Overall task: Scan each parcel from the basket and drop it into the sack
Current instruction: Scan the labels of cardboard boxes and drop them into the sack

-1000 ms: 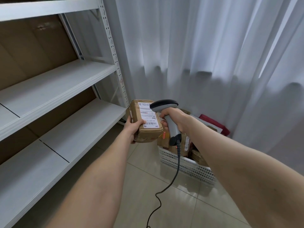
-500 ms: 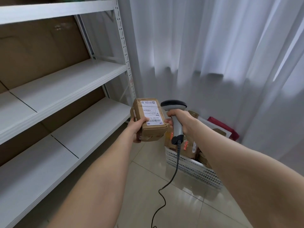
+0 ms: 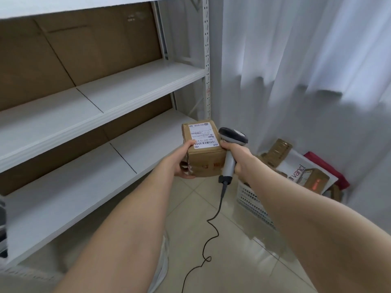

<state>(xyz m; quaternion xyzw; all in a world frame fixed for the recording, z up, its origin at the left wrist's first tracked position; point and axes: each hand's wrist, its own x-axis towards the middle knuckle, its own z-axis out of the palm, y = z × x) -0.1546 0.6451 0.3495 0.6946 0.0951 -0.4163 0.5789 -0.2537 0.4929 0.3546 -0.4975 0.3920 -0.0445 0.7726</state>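
Observation:
My left hand (image 3: 181,161) grips a small brown cardboard parcel (image 3: 204,157) with a white barcode label on top, held in mid-air in front of the shelves. Right beside it, my right hand (image 3: 238,156) grips the handle of a grey corded barcode scanner (image 3: 230,144), whose dark head sits at the parcel's right edge. A white perforated basket (image 3: 252,203) stands on the floor at the right, partly hidden by my right forearm, with several parcels (image 3: 313,178) piled in it. A pale woven edge, maybe the sack (image 3: 160,269), shows low between my arms.
White metal shelving (image 3: 118,98) with bare boards and a brown cardboard backing fills the left. White curtains (image 3: 306,70) hang behind the basket. The scanner's black cable (image 3: 208,233) trails down over the beige tiled floor. A red bag (image 3: 330,170) leans behind the basket.
The view has swung left, so the shelves fill more of the frame and the basket sits further right. Both hands moved left with parcel and scanner, and the parcel dropped a little lower.

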